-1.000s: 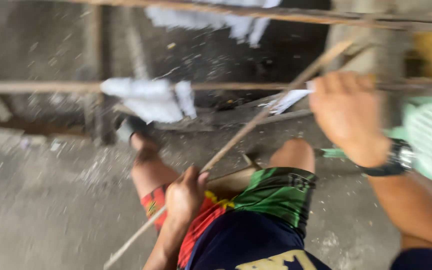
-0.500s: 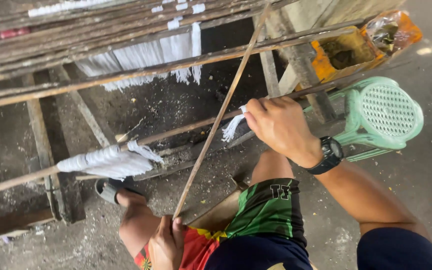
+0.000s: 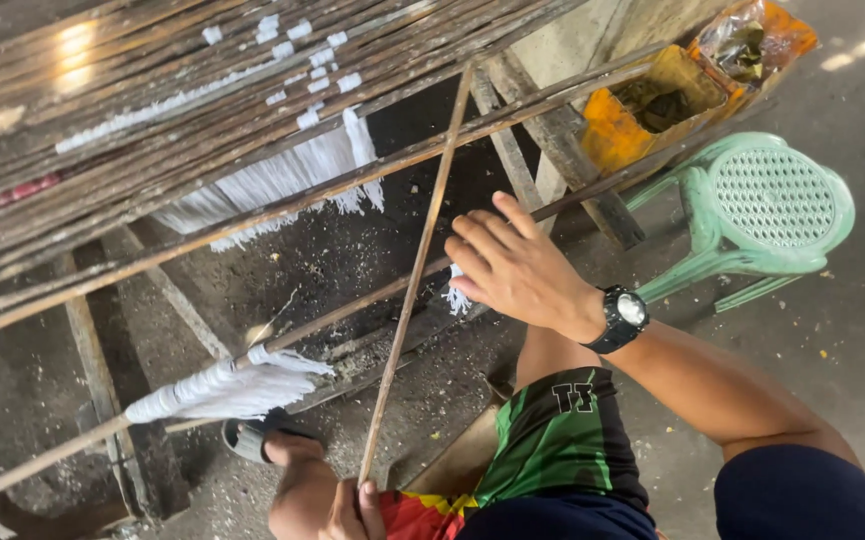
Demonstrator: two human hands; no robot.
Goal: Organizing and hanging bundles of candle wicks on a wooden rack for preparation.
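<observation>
While the left hand pinches the lower end of a thin bamboo stick at the bottom edge of the view, its fingers closed around that end, the stick runs steeply up and to the right until its top meets the wooden rack of long horizontal slats. The right hand sits further right and higher, fingers spread and loosely curled, resting against a low horizontal rod; a small tuft of white fibre shows just under its palm, and I cannot tell whether the fingers actually grip it. A black wristwatch circles that wrist.

1 larger bundle of white fibre hangs on the same low rod to the left, well apart from both hands, and a fringe of white threads droops from the rack above. The person's bent leg in green, yellow and red shorts lies between the hands, with a sandalled foot on the dusty concrete floor near the large bundle. To the right stand a pale green plastic stool and, behind it, an orange container holding a crumpled plastic bag.
</observation>
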